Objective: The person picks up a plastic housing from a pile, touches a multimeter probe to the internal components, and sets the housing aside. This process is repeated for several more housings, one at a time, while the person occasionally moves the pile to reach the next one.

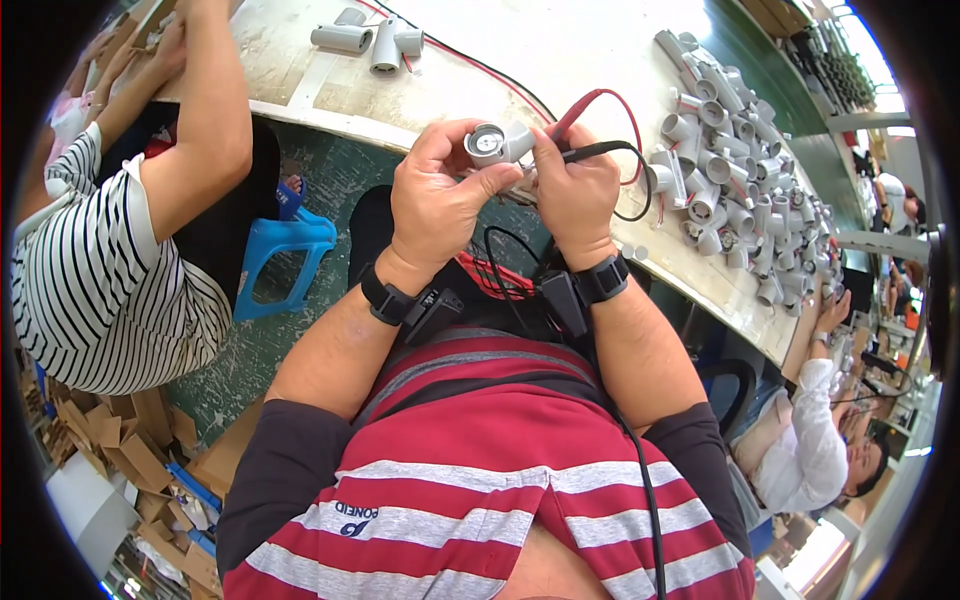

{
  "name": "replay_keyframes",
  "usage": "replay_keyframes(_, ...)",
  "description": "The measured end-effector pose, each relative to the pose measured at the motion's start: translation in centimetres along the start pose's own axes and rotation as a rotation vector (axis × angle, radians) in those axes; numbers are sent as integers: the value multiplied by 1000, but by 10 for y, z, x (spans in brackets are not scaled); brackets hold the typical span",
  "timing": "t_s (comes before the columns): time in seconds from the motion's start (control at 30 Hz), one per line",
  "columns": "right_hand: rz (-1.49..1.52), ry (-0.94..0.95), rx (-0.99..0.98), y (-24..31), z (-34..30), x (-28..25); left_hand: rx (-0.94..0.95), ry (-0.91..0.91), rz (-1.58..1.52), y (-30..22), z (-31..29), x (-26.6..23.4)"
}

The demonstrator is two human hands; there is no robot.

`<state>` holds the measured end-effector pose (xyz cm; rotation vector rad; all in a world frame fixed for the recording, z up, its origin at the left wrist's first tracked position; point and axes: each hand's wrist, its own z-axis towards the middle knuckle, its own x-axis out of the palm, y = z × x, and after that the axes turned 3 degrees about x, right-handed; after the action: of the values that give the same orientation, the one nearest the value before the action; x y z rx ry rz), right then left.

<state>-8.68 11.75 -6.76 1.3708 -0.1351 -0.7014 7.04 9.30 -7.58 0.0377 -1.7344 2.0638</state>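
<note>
My left hand (438,195) grips a small grey T-shaped plastic housing (516,141) near the table's front edge. Its round open end faces up and shows a metal-looking part inside. Close on its right, my right hand (577,197) is closed around a red test probe (574,110) and a black test probe (598,149). Their leads loop off to the right. The probe tips are hidden behind my fingers and the housing, so I cannot tell whether they touch it.
A large heap of similar grey housings (735,170) covers the table (480,90) at right. A few more housings (384,48) lie at its far left. A co-worker's arm (200,130) is at left, beside a blue stool (285,262). Cardboard boxes (140,440) fill the lower left.
</note>
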Motion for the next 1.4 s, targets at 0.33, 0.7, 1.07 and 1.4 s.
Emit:
replay_keyframes(0.33, -104, 32, -71, -1, -6, -2, -54, 8, 142, -7, -2, 0)
replay_keyframes(0.7, -104, -15, -99, -6, 3, -4, -83, 71, 504, -26, 33, 9)
replay_keyframes(1.07, 76, 99, 60, 3, -1, -31, 413, 169, 1455, -22, 132, -79)
replay_keyframes(1.4, 68, 198, -206, -13, -11, -60, 312, 1061, 974, -37, 195, 153)
